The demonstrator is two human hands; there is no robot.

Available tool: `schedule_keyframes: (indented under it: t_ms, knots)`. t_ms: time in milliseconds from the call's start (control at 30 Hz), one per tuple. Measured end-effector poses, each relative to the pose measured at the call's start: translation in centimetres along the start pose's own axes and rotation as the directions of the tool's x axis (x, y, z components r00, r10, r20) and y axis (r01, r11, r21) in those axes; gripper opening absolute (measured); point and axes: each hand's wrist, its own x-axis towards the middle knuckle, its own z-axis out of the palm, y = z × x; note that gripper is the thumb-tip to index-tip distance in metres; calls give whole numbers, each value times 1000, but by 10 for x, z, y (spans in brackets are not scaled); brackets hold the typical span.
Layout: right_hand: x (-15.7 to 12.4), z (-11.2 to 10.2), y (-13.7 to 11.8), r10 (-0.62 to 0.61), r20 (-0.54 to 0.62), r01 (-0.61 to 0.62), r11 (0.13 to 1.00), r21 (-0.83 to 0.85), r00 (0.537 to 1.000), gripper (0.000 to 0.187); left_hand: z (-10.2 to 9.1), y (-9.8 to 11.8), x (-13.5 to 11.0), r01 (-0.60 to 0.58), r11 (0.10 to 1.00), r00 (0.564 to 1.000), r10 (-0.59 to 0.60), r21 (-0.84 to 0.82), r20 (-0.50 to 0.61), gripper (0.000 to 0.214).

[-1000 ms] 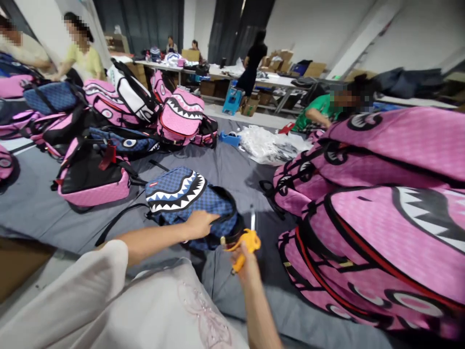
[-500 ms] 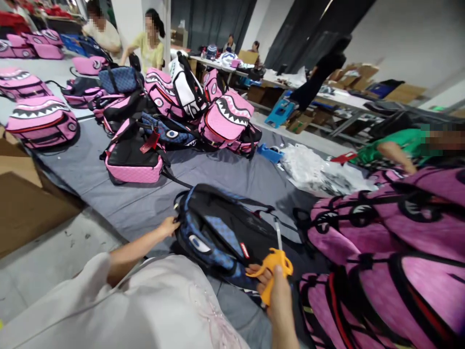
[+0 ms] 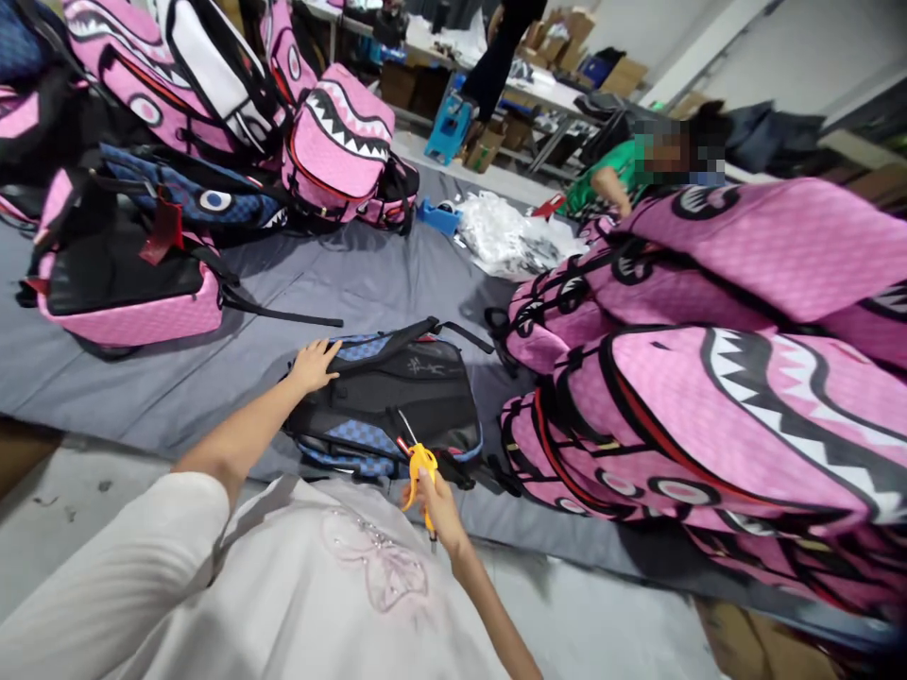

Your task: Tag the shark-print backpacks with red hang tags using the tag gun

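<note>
A black and blue checked backpack (image 3: 397, 387) lies flat in front of me, its black padded back and straps facing up. My left hand (image 3: 313, 366) rests on its upper left edge, fingers stretched out over the fabric. In my right hand (image 3: 436, 501) is a yellow air blow gun (image 3: 423, 460), gripped at the handle. Its thin metal nozzle points up and left over the lower part of the backpack. Part of my right fingers is hidden behind the blow gun.
Pink shark-mouth backpacks (image 3: 709, 425) are piled high on the right. A pink and black backpack (image 3: 134, 293) lies at the left, with more bags behind it. Clear plastic bags (image 3: 503, 231) and a blue tape dispenser (image 3: 439, 215) sit farther back, near a person in green (image 3: 616, 179).
The backpack now lies flat instead of tilted. My left hand has shifted from its side edge onto its upper edge. The blow gun stays in my right hand; the view has turned right.
</note>
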Motion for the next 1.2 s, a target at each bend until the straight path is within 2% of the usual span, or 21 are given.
schedule_keyframes:
  t_ms: [67, 133, 233, 333, 433, 533, 633, 700, 800, 1000, 1200]
  knots:
    - [19, 4, 8, -3, -96, 4, 1000, 10, 995, 66, 5, -4, 1, 29, 999, 999, -30, -37, -31, 65]
    - [39, 5, 6, -35, -145, 34, 999, -8, 989, 63, 3, -15, -9, 122, 985, 989, -130, -120, -68, 61]
    - [58, -1, -12, -95, -138, 78, 989, -127, 986, 57, -7, -39, -34, 324, 914, 945, -327, -244, 27, 63]
    - [60, -6, -41, -113, -91, 75, 935, -346, 989, 50, -12, -55, -55, 414, 859, 910, -402, -302, 105, 64]
    - [52, -4, -77, -144, -129, 40, 803, -595, 981, 45, -10, -54, -65, 400, 861, 914, -402, -312, 63, 63]
    - [46, 11, -110, -212, -176, -16, 594, -804, 961, 43, -7, -43, -64, 401, 873, 908, -419, -277, -7, 63]
    - [41, 36, -125, -224, -111, -16, 387, -922, 968, 42, -4, -37, -63, 407, 876, 899, -434, -260, -54, 63]
    - [37, 50, -125, -197, -30, 35, 318, -947, 980, 41, -2, -38, -62, 401, 878, 898, -433, -263, -74, 63]
    - [34, 61, -117, -174, 19, 72, 305, -950, 985, 40, 4, -41, -60, 393, 884, 898, -428, -252, -100, 63]
    - [36, 57, -115, -179, -51, 21, 383, -924, 983, 44, 6, -39, -55, 423, 881, 887, -451, -212, -101, 63]
    - [34, 61, -120, -161, -32, 40, 424, -905, 986, 39, -1, -38, -52, 414, 888, 905, -425, -200, -10, 66]
